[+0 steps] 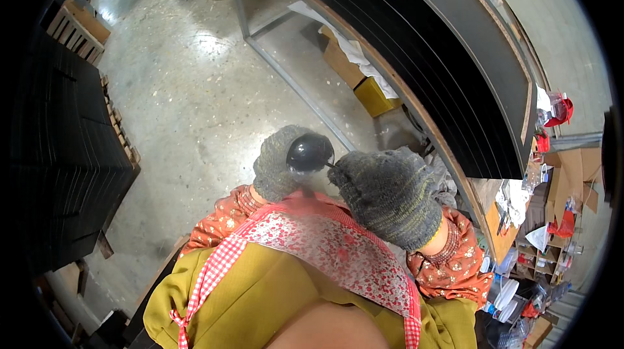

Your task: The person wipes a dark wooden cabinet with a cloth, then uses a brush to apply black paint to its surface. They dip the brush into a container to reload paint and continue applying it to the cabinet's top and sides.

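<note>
Gloved left hand (pixel 278 165) curled around round black knob (pixel 310 152); gloved right hand (pixel 388 194) clenched beside it, touching; knob's axis unclear.

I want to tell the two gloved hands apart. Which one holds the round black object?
The left hand holds the round black object, its grey glove wrapped around it from the left. The right hand only meets it at the fingertips.

Both hands raised close before the chest, each in a grey knitted glove. Left hand (pixel 279 163): fingers curled inward, back of the glove toward the camera. Right hand (pixel 389 194): closed into a loose fist, just beside the left, wrist bent, patterned orange sleeve at the forearm.
</note>
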Demonstrator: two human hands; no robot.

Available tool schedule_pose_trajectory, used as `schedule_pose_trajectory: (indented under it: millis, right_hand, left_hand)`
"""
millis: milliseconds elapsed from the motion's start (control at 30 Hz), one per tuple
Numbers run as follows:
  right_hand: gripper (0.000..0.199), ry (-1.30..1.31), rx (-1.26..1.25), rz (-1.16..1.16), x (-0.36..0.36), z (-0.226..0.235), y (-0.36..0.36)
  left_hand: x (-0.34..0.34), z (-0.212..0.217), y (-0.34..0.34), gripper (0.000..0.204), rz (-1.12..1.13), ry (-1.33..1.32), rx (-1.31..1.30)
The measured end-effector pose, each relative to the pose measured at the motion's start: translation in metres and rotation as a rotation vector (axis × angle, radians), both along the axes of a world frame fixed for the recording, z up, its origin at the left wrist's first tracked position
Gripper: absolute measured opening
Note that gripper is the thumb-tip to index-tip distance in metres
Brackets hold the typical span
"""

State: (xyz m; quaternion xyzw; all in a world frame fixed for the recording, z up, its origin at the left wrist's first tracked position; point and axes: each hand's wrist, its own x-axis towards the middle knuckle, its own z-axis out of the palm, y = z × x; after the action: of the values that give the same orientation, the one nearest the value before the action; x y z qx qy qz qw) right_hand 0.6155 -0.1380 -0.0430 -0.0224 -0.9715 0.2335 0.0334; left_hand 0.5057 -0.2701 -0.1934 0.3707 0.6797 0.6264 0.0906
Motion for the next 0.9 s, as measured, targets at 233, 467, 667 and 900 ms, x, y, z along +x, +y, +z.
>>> schedule_pose_trajectory:
  millis: [233, 467, 667, 900]
  right_hand:
    - [0.008, 0.084, -0.035, 0.002, 0.003, 0.007, 0.001]
    - [0.014, 0.003, 0.05, 0.129, -0.001, 0.006, 0.009]
    - [0.011, -0.189, 0.175, 0.154, -0.008, 0.0, -0.002]
    - [0.017, -0.073, -0.003, 0.197, 0.0, -0.025, 0.003]
  left_hand:
    - [0.0, 0.006, 0.0, 0.04, -0.026, -0.006, -0.044]
    - [-0.003, 0.008, 0.002, 0.047, -0.094, 0.095, 0.03]
    - [-0.003, 0.019, 0.004, 0.047, -0.128, 0.214, -0.015]
    - [-0.005, 0.012, 0.006, 0.042, -0.099, 0.166, -0.177]
